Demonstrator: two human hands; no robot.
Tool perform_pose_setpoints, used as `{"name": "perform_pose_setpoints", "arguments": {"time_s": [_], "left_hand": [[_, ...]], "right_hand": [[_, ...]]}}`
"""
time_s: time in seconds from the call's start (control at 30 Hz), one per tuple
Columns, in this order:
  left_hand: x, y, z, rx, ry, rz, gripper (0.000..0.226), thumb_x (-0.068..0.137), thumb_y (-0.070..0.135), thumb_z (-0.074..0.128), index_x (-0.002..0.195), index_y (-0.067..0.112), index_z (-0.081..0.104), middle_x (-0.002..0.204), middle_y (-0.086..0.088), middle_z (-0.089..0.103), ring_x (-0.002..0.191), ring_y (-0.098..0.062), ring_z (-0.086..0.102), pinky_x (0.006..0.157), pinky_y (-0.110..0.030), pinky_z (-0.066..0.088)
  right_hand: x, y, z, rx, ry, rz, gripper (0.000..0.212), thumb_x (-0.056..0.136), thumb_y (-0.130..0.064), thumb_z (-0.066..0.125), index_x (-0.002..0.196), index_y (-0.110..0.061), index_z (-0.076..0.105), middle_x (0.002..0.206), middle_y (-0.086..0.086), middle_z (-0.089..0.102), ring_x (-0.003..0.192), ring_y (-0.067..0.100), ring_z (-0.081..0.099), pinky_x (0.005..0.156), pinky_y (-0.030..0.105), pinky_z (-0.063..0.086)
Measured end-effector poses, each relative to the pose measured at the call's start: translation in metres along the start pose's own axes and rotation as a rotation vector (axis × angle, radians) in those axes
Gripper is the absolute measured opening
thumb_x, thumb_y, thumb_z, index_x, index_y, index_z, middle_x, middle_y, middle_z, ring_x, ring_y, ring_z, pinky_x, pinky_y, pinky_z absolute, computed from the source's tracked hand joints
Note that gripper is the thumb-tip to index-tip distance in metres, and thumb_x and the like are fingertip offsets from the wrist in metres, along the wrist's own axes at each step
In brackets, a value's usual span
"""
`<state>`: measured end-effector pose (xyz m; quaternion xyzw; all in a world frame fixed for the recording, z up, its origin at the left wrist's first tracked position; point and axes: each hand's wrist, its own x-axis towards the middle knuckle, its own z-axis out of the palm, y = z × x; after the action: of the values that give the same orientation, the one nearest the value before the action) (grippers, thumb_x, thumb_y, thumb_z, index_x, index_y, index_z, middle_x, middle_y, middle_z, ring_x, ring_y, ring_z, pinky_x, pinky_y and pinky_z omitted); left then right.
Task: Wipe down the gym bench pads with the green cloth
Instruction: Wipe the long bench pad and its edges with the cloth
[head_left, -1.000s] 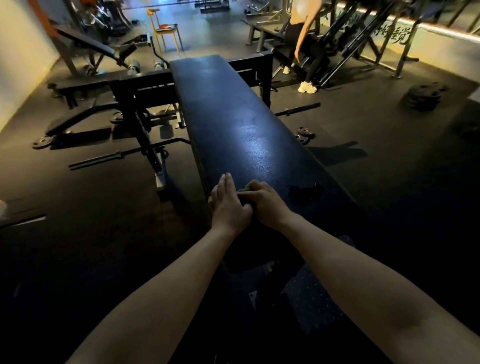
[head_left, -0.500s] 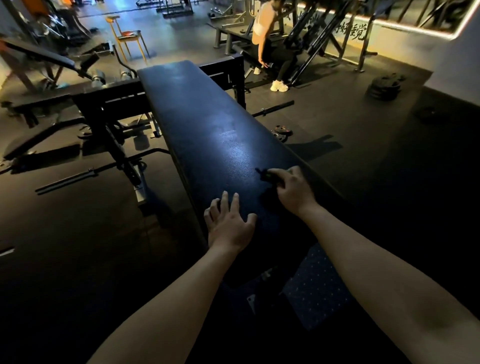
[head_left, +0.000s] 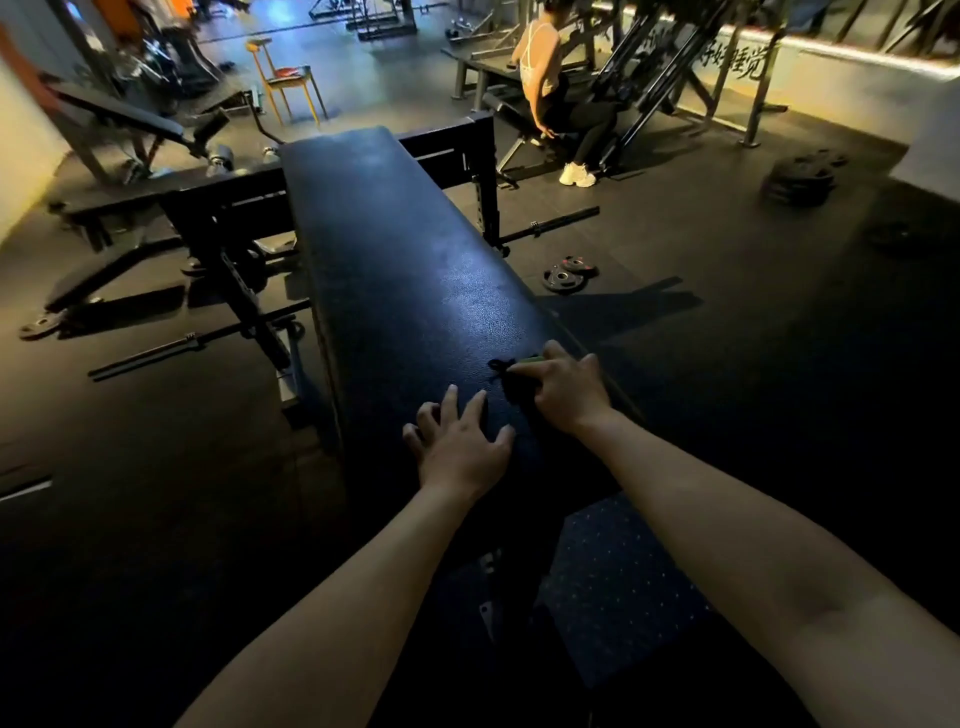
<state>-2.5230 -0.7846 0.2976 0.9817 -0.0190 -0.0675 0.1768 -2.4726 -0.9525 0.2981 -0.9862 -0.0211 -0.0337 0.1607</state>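
A long black bench pad (head_left: 395, 270) runs away from me down the middle of the view. My right hand (head_left: 563, 387) sits near the pad's right edge, fingers curled over the green cloth (head_left: 530, 359). Only a small green corner and a dark fold of the cloth show beside the knuckles. My left hand (head_left: 460, 444) rests flat on the near end of the pad, fingers spread, a little left of the right hand.
Black rack uprights (head_left: 483, 176) flank the bench. A barbell (head_left: 197, 340) lies on the floor at left, weight plates (head_left: 569, 273) at right. A person (head_left: 556, 98) sits on a machine behind. An incline bench (head_left: 130, 119) and orange chair (head_left: 283, 78) stand back left.
My right hand slid with the cloth from beside the left hand out to the pad's right edge. My left hand spread flat and stayed on the near end.
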Motion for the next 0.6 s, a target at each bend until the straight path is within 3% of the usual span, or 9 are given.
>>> {"name": "perform_pose_setpoints", "arguments": {"time_s": [0.17, 0.3, 0.4, 0.5, 0.6], "left_hand": [[-0.002, 0.006, 0.007, 0.051, 0.063, -0.054, 0.066, 0.091, 0.064, 0.041, 0.152, 0.042, 0.029, 0.166, 0.004, 0.012, 0.146, -0.027, 0.009, 0.119, -0.052, 0.004], [-0.001, 0.024, 0.011, 0.049, 0.091, -0.122, 0.064, 0.092, 0.058, 0.043, 0.152, 0.039, 0.031, 0.165, 0.001, 0.015, 0.145, -0.027, 0.01, 0.119, -0.051, 0.006], [0.002, 0.043, 0.017, 0.037, 0.087, -0.14, 0.063, 0.094, 0.055, 0.044, 0.153, 0.036, 0.031, 0.166, 0.0, 0.015, 0.145, -0.026, 0.01, 0.118, -0.05, 0.008], [0.002, 0.051, 0.027, 0.034, 0.114, -0.182, 0.057, 0.094, 0.053, 0.044, 0.147, 0.031, 0.039, 0.165, 0.0, 0.017, 0.145, -0.026, 0.012, 0.117, -0.05, 0.008], [0.0, 0.048, 0.03, 0.054, 0.154, -0.174, 0.058, 0.094, 0.053, 0.045, 0.147, 0.031, 0.039, 0.165, 0.002, 0.019, 0.145, -0.025, 0.013, 0.118, -0.049, 0.009]], "right_hand": [[0.009, 0.084, -0.023, 0.052, 0.014, 0.183, 0.052, 0.089, -0.014, 0.046, 0.13, -0.041, 0.06, 0.117, 0.004, 0.047, 0.107, 0.026, 0.056, 0.099, 0.041, 0.029], [0.009, 0.091, -0.012, 0.211, 0.061, 0.263, 0.043, 0.095, -0.018, 0.044, 0.132, -0.034, 0.059, 0.12, 0.01, 0.047, 0.106, 0.035, 0.055, 0.1, 0.042, 0.032], [0.016, 0.06, -0.008, 0.282, 0.073, 0.055, 0.039, 0.095, -0.023, 0.051, 0.13, -0.038, 0.06, 0.118, 0.008, 0.05, 0.103, 0.032, 0.057, 0.094, 0.039, 0.037], [0.014, 0.016, -0.002, 0.202, -0.079, -0.299, 0.039, 0.095, -0.027, 0.052, 0.13, -0.042, 0.059, 0.115, -0.001, 0.051, 0.096, 0.024, 0.058, 0.085, 0.034, 0.031], [0.022, 0.008, -0.001, 0.125, -0.101, -0.379, 0.04, 0.096, -0.026, 0.049, 0.132, -0.042, 0.057, 0.111, -0.004, 0.047, 0.094, 0.02, 0.057, 0.081, 0.035, 0.023]]}}
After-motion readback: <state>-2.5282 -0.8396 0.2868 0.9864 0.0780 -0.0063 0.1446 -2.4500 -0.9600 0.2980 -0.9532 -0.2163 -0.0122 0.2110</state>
